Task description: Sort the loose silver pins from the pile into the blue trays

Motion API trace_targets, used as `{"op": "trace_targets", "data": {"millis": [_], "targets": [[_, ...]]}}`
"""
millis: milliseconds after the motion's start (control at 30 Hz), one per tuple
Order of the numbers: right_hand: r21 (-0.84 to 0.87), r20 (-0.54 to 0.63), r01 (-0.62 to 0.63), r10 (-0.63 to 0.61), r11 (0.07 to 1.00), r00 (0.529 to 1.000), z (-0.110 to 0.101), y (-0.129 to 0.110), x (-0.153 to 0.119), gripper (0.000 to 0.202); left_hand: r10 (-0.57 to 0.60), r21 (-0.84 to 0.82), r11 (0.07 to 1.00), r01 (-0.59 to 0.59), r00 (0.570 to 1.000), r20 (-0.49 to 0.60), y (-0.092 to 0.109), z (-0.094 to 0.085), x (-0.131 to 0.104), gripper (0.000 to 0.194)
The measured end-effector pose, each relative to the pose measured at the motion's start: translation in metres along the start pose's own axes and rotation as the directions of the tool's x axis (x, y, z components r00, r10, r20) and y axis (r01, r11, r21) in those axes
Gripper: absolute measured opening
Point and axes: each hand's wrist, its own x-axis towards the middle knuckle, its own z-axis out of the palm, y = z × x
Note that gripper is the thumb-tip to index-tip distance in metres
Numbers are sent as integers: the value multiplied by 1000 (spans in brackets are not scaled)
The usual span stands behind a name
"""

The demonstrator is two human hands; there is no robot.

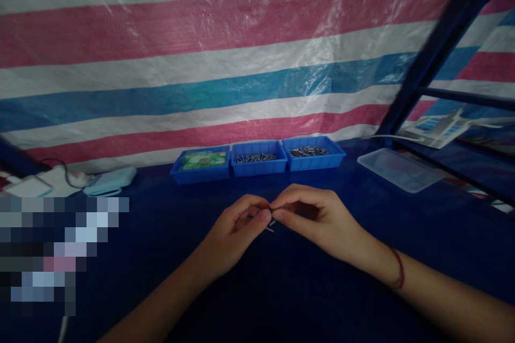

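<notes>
My left hand (pixel 241 225) and my right hand (pixel 316 217) meet over the dark blue table, fingertips touching. Thin silvery metal pieces (pixel 270 229) poke out below the left thumb; they look like screws, but the fingers cover most of them. Thumb and index finger of my right hand are pinched together at the same spot, and whatever lies between them is too small and hidden to name. Beyond the hands stand a blue bin of slender metal screws (pixel 255 158) and another blue bin of darker metal pieces (pixel 309 151).
Left of these, a third blue bin (pixel 201 178) holds green-and-clear plastic packets. A clear plastic lid (pixel 400 170) lies at the right. A light blue case (pixel 110 181) and cables sit at the left. Behind hangs a striped tarp (pixel 225 91); a dark metal frame (pixel 436 43) rises at right.
</notes>
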Motion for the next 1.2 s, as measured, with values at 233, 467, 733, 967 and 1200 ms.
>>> {"op": "trace_targets", "data": {"millis": [233, 467, 733, 967, 1200], "targets": [[-23, -19, -11, 10, 1000, 1000, 1, 1, 0, 8, 53, -15, 998, -53, 998, -18, 1, 0, 0, 17], [-33, -15, -19, 19, 999, 1000, 1, 3, -1, 7, 69, -29, 997, -71, 995, -67, -4, -1, 0, 13], [-191, -4, -10, 10, 982, 1000, 2, 6, -2, 8, 217, 166, 968, -189, 962, -169, -6, -1, -1, 6], [-226, 33, 19, -12, 974, 999, 6, 10, -2, 10, 329, 299, 915, -270, 930, -167, -1, 1, -4, 3], [-320, 35, 55, -46, 946, 998, 0, 11, 2, 14, 237, 400, 903, -158, 959, -155, -4, 0, -3, 13]]}}
